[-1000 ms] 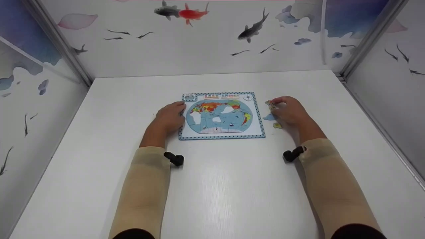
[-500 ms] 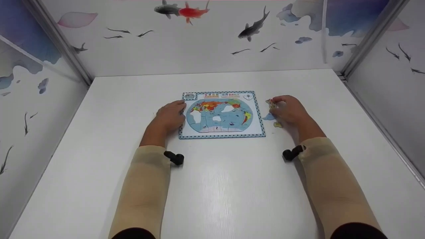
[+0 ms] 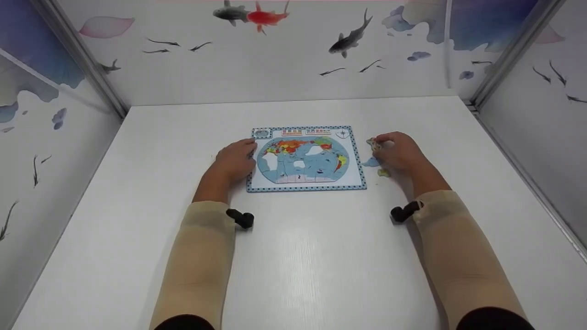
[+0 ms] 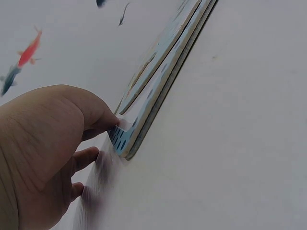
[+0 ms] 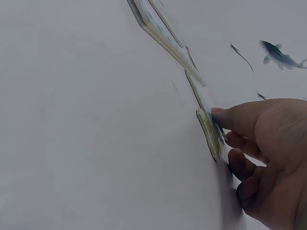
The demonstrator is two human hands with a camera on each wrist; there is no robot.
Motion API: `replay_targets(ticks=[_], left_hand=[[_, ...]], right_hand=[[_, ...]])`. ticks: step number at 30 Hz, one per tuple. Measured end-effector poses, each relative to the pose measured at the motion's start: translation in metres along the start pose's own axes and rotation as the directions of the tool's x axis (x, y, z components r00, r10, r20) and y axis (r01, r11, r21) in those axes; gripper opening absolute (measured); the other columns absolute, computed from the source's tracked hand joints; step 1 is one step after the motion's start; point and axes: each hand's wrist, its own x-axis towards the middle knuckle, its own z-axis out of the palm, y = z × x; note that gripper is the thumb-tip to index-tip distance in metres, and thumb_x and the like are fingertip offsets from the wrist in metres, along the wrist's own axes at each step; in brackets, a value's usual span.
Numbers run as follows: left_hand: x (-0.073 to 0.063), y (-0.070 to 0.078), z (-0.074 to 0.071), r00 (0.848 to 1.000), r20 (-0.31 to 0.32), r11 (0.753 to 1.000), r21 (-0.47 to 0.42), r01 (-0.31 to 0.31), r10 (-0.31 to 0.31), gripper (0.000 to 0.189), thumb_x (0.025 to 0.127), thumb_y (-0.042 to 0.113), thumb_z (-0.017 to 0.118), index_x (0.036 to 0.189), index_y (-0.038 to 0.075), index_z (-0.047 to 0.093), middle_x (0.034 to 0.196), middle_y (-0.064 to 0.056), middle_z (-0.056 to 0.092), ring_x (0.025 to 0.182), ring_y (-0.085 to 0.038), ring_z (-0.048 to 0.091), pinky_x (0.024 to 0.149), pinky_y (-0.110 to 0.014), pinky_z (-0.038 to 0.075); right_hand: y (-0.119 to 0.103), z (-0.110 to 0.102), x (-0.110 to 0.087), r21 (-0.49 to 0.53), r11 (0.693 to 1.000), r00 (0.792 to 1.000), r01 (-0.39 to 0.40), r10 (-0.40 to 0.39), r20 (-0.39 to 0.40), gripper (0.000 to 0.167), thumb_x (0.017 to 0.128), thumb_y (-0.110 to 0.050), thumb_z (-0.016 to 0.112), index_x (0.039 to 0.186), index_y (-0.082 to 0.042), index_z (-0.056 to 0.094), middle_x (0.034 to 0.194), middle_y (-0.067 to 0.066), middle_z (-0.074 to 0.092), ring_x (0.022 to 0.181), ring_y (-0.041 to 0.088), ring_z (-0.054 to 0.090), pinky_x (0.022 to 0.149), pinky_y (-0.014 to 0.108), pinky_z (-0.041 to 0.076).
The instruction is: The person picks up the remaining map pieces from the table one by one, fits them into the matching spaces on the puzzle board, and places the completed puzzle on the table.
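A world map jigsaw puzzle board [image 3: 306,187] with a blue dotted border lies flat on the table, with several white gaps in its oval map. My left hand [image 3: 235,160] rests at its left edge. In the left wrist view, the thumb [image 4: 103,117] touches the board's dotted corner [image 4: 125,143], while other fingertips reach down beside it. Right of the board, my right hand [image 3: 400,152] pinches a small multicoloured puzzle piece [image 3: 372,143] between thumb and index finger, partly hidden. Under or beside that hand lie a blue piece [image 3: 370,162] and a yellow-green piece [image 3: 384,173].
The white table [image 3: 293,256] is enclosed by a back wall [image 3: 284,68] and side walls printed with fish and petals. Black wrist camera mounts stick out inward from both sleeves, the left mount [image 3: 241,220] and the right mount [image 3: 403,213].
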Motion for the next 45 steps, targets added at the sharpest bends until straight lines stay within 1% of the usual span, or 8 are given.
replay_targets(ticks=[8, 13, 17, 19, 24, 31, 37, 45], left_hand=[[0.0, 0.0, 0.0, 1.0, 0.006, 1.0, 0.009, 0.015, -0.015, 0.064, 0.107, 0.03, 0.045, 0.17, 0.026, 0.034, 0.18, 0.006, 0.024, 0.17, -0.028, 0.014, 0.139, -0.057, 0.014], [-0.001, 0.001, 0.0, 1.0, 0.007, 1.0, -0.006, 0.021, -0.021, 0.064, 0.107, 0.031, 0.047, 0.17, 0.027, 0.033, 0.18, 0.006, 0.024, 0.17, -0.027, 0.014, 0.139, -0.057, 0.013], [0.0, 0.001, 0.0, 1.0, 0.008, 1.0, -0.004, 0.014, -0.014, 0.064, 0.107, 0.03, 0.047, 0.17, 0.026, 0.034, 0.18, 0.005, 0.024, 0.17, -0.029, 0.014, 0.139, -0.058, 0.013], [0.0, 0.001, 0.0, 1.0, 0.01, 1.0, -0.004, 0.016, -0.016, 0.064, 0.107, 0.029, 0.047, 0.17, 0.026, 0.034, 0.18, 0.006, 0.024, 0.17, -0.029, 0.014, 0.139, -0.058, 0.013], [0.0, 0.002, 0.001, 1.0, 0.008, 1.0, -0.011, 0.021, -0.02, 0.064, 0.107, 0.029, 0.046, 0.169, 0.026, 0.035, 0.18, 0.007, 0.024, 0.17, -0.028, 0.014, 0.139, -0.058, 0.013], [-0.003, 0.003, 0.0, 0.999, -0.002, 0.999, -0.018, 0.036, -0.036, 0.064, 0.107, 0.029, 0.049, 0.169, 0.028, 0.035, 0.18, 0.007, 0.024, 0.17, -0.028, 0.014, 0.138, -0.058, 0.016], [-0.002, 0.003, 0.0, 1.0, 0.003, 1.0, -0.015, 0.024, -0.024, 0.064, 0.107, 0.029, 0.046, 0.17, 0.027, 0.034, 0.18, 0.007, 0.024, 0.17, -0.028, 0.014, 0.139, -0.057, 0.015], [-0.002, 0.003, -0.001, 1.0, 0.007, 0.999, -0.015, 0.031, -0.031, 0.064, 0.108, 0.03, 0.047, 0.17, 0.027, 0.033, 0.18, 0.006, 0.024, 0.17, -0.029, 0.014, 0.139, -0.058, 0.014]], right_hand=[[-0.006, -0.001, -0.004, 0.055, 0.998, 1.0, -0.002, 0.003, -0.017, 0.062, 0.098, -0.039, 0.077, 0.154, -0.024, 0.056, 0.176, 0.012, 0.032, 0.164, 0.043, 0.026, 0.132, 0.065, 0.029], [-0.014, 0.001, -0.008, 0.081, 0.997, 1.0, 0.0, 0.002, -0.031, 0.063, 0.096, -0.039, 0.08, 0.153, -0.027, 0.057, 0.172, 0.008, 0.039, 0.149, 0.038, 0.046, 0.123, 0.058, 0.045], [-0.021, 0.001, -0.012, 0.105, 0.994, 0.999, 0.012, -0.008, -0.042, 0.065, 0.095, -0.039, 0.081, 0.154, -0.029, 0.056, 0.167, 0.005, 0.045, 0.137, 0.033, 0.053, 0.112, 0.05, 0.054], [-0.025, 0.001, -0.014, 0.109, 0.994, 0.999, 0.022, -0.017, -0.044, 0.066, 0.096, -0.039, 0.081, 0.155, -0.03, 0.055, 0.166, 0.004, 0.046, 0.137, 0.032, 0.053, 0.111, 0.048, 0.055], [-0.035, 0.001, -0.02, 0.117, 0.992, 0.998, 0.039, -0.033, -0.051, 0.064, 0.096, -0.039, 0.08, 0.155, -0.032, 0.056, 0.165, 0.004, 0.046, 0.139, 0.031, 0.052, 0.114, 0.049, 0.055], [-0.05, 0.006, -0.025, 0.132, 0.988, 0.996, 0.077, -0.07, -0.059, 0.059, 0.096, -0.035, 0.081, 0.152, -0.034, 0.06, 0.163, 0.002, 0.048, 0.134, 0.029, 0.053, 0.108, 0.044, 0.057], [-0.068, 0.015, -0.03, 0.131, 0.986, 0.994, 0.101, -0.094, -0.053, 0.057, 0.095, -0.033, 0.083, 0.148, -0.034, 0.064, 0.16, 0.002, 0.05, 0.129, 0.028, 0.055, 0.104, 0.042, 0.06], [-0.087, 0.026, -0.034, 0.122, 0.981, 0.989, 0.15, -0.147, -0.037, 0.055, 0.095, -0.032, 0.083, 0.146, -0.033, 0.066, 0.159, -0.001, 0.05, 0.123, 0.026, 0.057, 0.102, 0.039, 0.062]])
